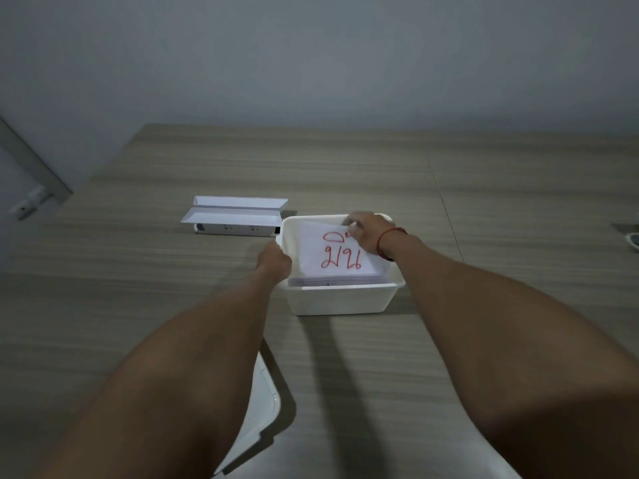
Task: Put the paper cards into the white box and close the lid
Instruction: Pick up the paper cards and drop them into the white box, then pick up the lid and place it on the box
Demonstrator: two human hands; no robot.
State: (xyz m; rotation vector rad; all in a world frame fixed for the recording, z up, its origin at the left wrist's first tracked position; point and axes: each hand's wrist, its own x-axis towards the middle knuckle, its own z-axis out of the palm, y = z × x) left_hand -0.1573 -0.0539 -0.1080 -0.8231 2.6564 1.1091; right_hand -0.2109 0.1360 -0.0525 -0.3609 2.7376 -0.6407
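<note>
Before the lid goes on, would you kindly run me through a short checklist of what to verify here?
1. Cards inside the white box: ok; the top card with red writing lies within the walls.
2. Top card flat: not ok; its far edge looks raised under the right hand.
3. Box steadied: ok; the left hand is at its left rim.
4. Loose cards left on the table: ok; none visible.
5. Lid located: cannot tell; a white piece lies at the near table edge, between the arms.
6. Hands free for the lid: not ok.
</note>
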